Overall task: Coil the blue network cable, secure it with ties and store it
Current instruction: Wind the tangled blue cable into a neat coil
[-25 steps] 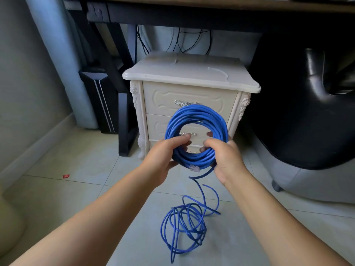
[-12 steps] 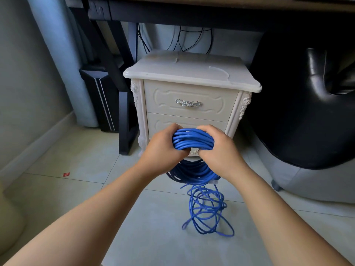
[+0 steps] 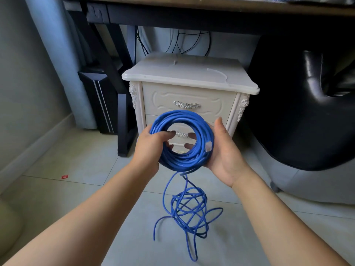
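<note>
The cable's (image 3: 180,162) loose end lies tangled on the floor (image 3: 76,198). Above it the rest forms a coil held upright: the left hand (image 3: 148,148) grips its left side through the middle, and the right hand (image 3: 224,154) cups its right side, fingers wrapped behind. The nightstand (image 3: 192,73) stands beyond.

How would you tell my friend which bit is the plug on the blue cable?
Find the white nightstand under the dark desk. In front of it the left hand and right hand hold a ring of blue cable. On the ring's right side, against the loops, lies the plug: small, clear and boxy, the only part that isn't blue.
</note>
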`<state>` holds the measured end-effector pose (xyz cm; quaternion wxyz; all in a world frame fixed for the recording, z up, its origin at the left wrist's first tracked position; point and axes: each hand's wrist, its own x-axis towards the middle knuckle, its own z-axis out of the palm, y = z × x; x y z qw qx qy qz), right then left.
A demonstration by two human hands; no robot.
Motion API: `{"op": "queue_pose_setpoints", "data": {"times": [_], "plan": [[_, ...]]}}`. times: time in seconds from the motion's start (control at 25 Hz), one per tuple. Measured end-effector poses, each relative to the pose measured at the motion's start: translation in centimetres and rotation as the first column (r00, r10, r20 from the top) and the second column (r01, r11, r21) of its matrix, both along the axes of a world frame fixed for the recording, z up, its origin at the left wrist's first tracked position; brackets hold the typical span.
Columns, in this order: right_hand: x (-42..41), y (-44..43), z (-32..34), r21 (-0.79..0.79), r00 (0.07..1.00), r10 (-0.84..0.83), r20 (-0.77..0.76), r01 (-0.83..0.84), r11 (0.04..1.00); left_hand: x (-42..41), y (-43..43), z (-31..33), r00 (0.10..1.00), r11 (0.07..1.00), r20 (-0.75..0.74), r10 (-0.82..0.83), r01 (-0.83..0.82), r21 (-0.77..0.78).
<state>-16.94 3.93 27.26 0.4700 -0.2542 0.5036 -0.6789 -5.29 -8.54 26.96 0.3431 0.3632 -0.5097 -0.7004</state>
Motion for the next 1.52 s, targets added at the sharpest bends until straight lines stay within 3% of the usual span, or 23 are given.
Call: {"op": "queue_pose_setpoints", "data": {"times": [0.2, 0.28, 0.4, 0.48, 0.6, 0.72, 0.84, 0.92, 1.04, 1.12, 1.2, 1.36, 1.52], "plan": [[0.4, -0.6, -0.8, -0.096, 0.999, 0.029, 0.045, -0.024, 0.995, 0.1, 0.7, 0.0, 0.988, 0.959, -0.122, 0.091, -0.054, 0.278], [0.7, -0.8, -1.2, -0.082, 0.997, -0.063, 0.041, 0.066, 0.994, 0.0, 1.2, -0.2, 0.987, 0.951, -0.151, 0.053, -0.004, 0.309], [1.1, -1.2, -1.0, 0.005, 0.944, -0.330, -0.005, 0.330, 0.944, 0.1, 2.2, -0.4, 0.981, 0.951, -0.164, -0.099, 0.142, 0.274], [0.7, -1.1, -0.9, 0.044, 0.901, -0.433, -0.024, 0.434, 0.900, 0.4, 2.4, 0.0, 0.972, 0.956, -0.060, -0.225, 0.233, 0.178], [-0.1, -0.9, -0.6, 0.026, 0.888, -0.443, -0.125, 0.449, 0.893, 0.9, 1.5, 0.6, 0.932, 0.942, 0.159, -0.327, 0.335, -0.027], [0.1, -0.4, -0.3, 0.014, 0.818, -0.339, -0.465, 0.390, 0.921, 1.3, 0.7, 0.8, 0.922, 0.907, 0.227, -0.313, 0.361, -0.219], [0.8, -0.1, -0.3, 0.052, 0.634, -0.146, -0.760, 0.283, 0.958, 1.5, 0.6, 0.7, 0.854, 0.693, 0.465, -0.232, 0.481, -0.537], [0.8, 0.0, -0.4, 0.091, 0.554, -0.054, -0.831, 0.232, 0.968, 1.6, 1.0, 0.6, 0.803, 0.608, 0.566, -0.187, 0.547, -0.575], [0.7, 0.1, -0.2, 0.113, 0.514, -0.016, -0.858, 0.218, 0.970, 1.5, 1.6, 0.3, 0.820, 0.667, 0.543, -0.181, 0.508, -0.545], [0.9, 0.2, 0.2, 0.086, 0.539, -0.042, -0.841, 0.210, 0.974, 1.3, 1.6, 0.3, 0.864, 0.736, 0.466, -0.188, 0.439, -0.516], [0.6, 0.2, 0.5, 0.066, 0.622, -0.086, -0.778, 0.216, 0.974, 1.1, 1.6, 0.4, 0.908, 0.813, 0.373, -0.192, 0.360, -0.458], [-0.2, 0.5, 0.2, 0.138, 0.917, -0.058, -0.394, 0.121, 0.983, 0.9, 0.7, 0.3, 0.984, 0.974, 0.076, -0.159, 0.169, -0.154], [0.8, -0.5, -0.8, 0.100, 0.973, -0.119, -0.196, 0.140, 0.985, 0.7, 0.3, 0.3, 0.993, 0.995, -0.101, -0.054, 0.063, 0.083]]}}
